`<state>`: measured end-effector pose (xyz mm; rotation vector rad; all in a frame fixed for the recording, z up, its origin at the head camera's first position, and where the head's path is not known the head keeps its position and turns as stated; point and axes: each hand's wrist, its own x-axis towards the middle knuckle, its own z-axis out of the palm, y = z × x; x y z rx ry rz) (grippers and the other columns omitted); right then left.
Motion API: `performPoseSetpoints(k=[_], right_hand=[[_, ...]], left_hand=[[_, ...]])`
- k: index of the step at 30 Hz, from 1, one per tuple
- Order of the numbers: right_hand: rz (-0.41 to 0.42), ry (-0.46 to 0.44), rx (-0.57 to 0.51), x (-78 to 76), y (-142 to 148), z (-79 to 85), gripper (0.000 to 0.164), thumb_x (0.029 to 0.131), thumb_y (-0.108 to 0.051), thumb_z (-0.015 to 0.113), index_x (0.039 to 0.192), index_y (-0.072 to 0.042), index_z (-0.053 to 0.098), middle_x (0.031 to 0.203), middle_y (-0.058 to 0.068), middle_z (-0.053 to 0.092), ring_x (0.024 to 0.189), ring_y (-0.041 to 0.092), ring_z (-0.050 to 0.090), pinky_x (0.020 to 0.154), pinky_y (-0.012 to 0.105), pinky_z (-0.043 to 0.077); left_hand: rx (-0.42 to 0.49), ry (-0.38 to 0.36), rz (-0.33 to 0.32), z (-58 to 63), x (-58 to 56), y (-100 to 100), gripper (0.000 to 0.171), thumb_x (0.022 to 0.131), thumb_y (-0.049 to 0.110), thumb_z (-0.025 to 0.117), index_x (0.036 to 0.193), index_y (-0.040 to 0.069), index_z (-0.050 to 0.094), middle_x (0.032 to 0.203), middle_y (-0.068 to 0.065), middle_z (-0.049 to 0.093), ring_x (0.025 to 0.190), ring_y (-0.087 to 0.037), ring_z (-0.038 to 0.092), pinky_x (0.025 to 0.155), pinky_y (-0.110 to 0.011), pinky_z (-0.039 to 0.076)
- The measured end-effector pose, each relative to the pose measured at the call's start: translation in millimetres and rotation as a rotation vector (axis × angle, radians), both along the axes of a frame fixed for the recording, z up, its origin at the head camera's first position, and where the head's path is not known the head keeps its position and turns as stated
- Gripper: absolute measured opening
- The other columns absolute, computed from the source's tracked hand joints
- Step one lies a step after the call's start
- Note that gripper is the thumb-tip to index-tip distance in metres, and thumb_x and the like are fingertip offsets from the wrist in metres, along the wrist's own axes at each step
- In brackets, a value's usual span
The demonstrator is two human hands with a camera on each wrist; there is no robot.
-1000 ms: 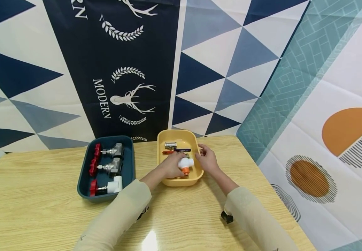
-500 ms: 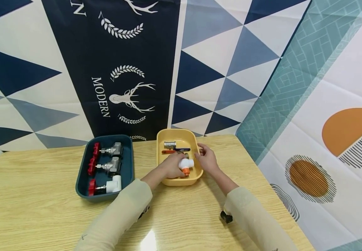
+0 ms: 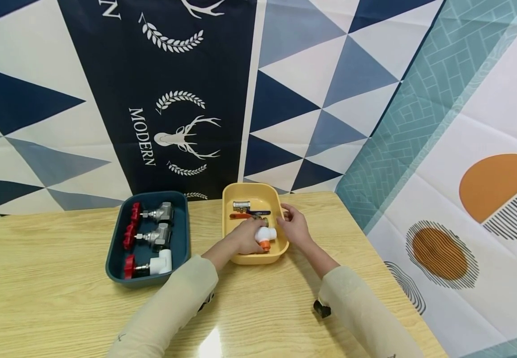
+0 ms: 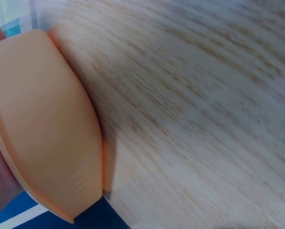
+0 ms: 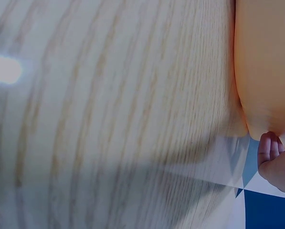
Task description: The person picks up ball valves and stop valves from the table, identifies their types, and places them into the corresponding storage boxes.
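My left hand (image 3: 246, 237) reaches into a yellow plastic bin (image 3: 260, 259) and grips a white plastic valve (image 3: 264, 235) with an orange end, thumb on the near side and fingers over the far side. Farther back in that bin lie metal ball valves (image 3: 242, 204), one with a red lever (image 3: 240, 216) and one with a blue lever (image 3: 260, 213). At the bin's right side, my right hand (image 3: 297, 226) holds the rim, thumb inside and fingers outside. The left wrist view shows mostly the bin's outer wall (image 4: 51, 114); in the right wrist view, curled right fingers (image 5: 265, 145) touch that wall.
To the left stands a dark blue bin (image 3: 180, 231) with two metal valves (image 3: 157, 234) and a white elbow-shaped valve (image 3: 161, 262), all with red handwheels. Both bins sit on a wooden table (image 3: 258, 308) against a patterned backdrop (image 3: 195, 74).
The head view has shifted slightly, so the whole scene sits a little farther left and up. Both hands keep their places at the yellow bin.
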<state>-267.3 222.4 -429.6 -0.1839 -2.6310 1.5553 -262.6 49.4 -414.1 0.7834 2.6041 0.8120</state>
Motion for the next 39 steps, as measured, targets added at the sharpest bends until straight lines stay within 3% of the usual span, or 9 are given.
performPoseSetpoints(k=[17, 31, 39], right_hand=[[-0.008, 0.007, 0.000, 0.7, -1.4, 0.6, 0.045, 0.091, -0.006, 0.056, 0.135, -0.004, 0.047, 0.102, 0.013, 0.054, 0.083, 0.016, 0.046, 0.069, 0.023, 0.042], [-0.018, 0.008, 0.007, -0.4, -1.9, 0.6, 0.044, 0.091, -0.007, 0.056, 0.135, -0.005, 0.048, 0.102, 0.013, 0.055, 0.084, 0.017, 0.047, 0.069, 0.023, 0.043], [-0.025, 0.016, 0.011, 0.6, -2.7, 0.5, 0.044, 0.090, -0.006, 0.057, 0.134, -0.004, 0.048, 0.101, 0.013, 0.054, 0.084, 0.017, 0.046, 0.069, 0.023, 0.042]], left_hand=[[0.014, -0.003, 0.027, -1.9, 2.7, 0.5, 0.064, 0.074, 0.017, 0.079, 0.130, 0.007, 0.050, 0.119, -0.013, 0.043, 0.095, -0.021, 0.052, 0.087, -0.036, 0.047], [0.000, 0.003, 0.032, -1.1, 1.3, -0.1, 0.072, 0.072, 0.018, 0.080, 0.135, 0.008, 0.047, 0.121, -0.015, 0.043, 0.097, -0.022, 0.052, 0.087, -0.036, 0.047], [-0.013, 0.003, 0.025, -1.5, 2.1, -1.0, 0.068, 0.074, 0.017, 0.079, 0.133, 0.007, 0.049, 0.125, -0.015, 0.046, 0.104, -0.023, 0.050, 0.092, -0.037, 0.045]])
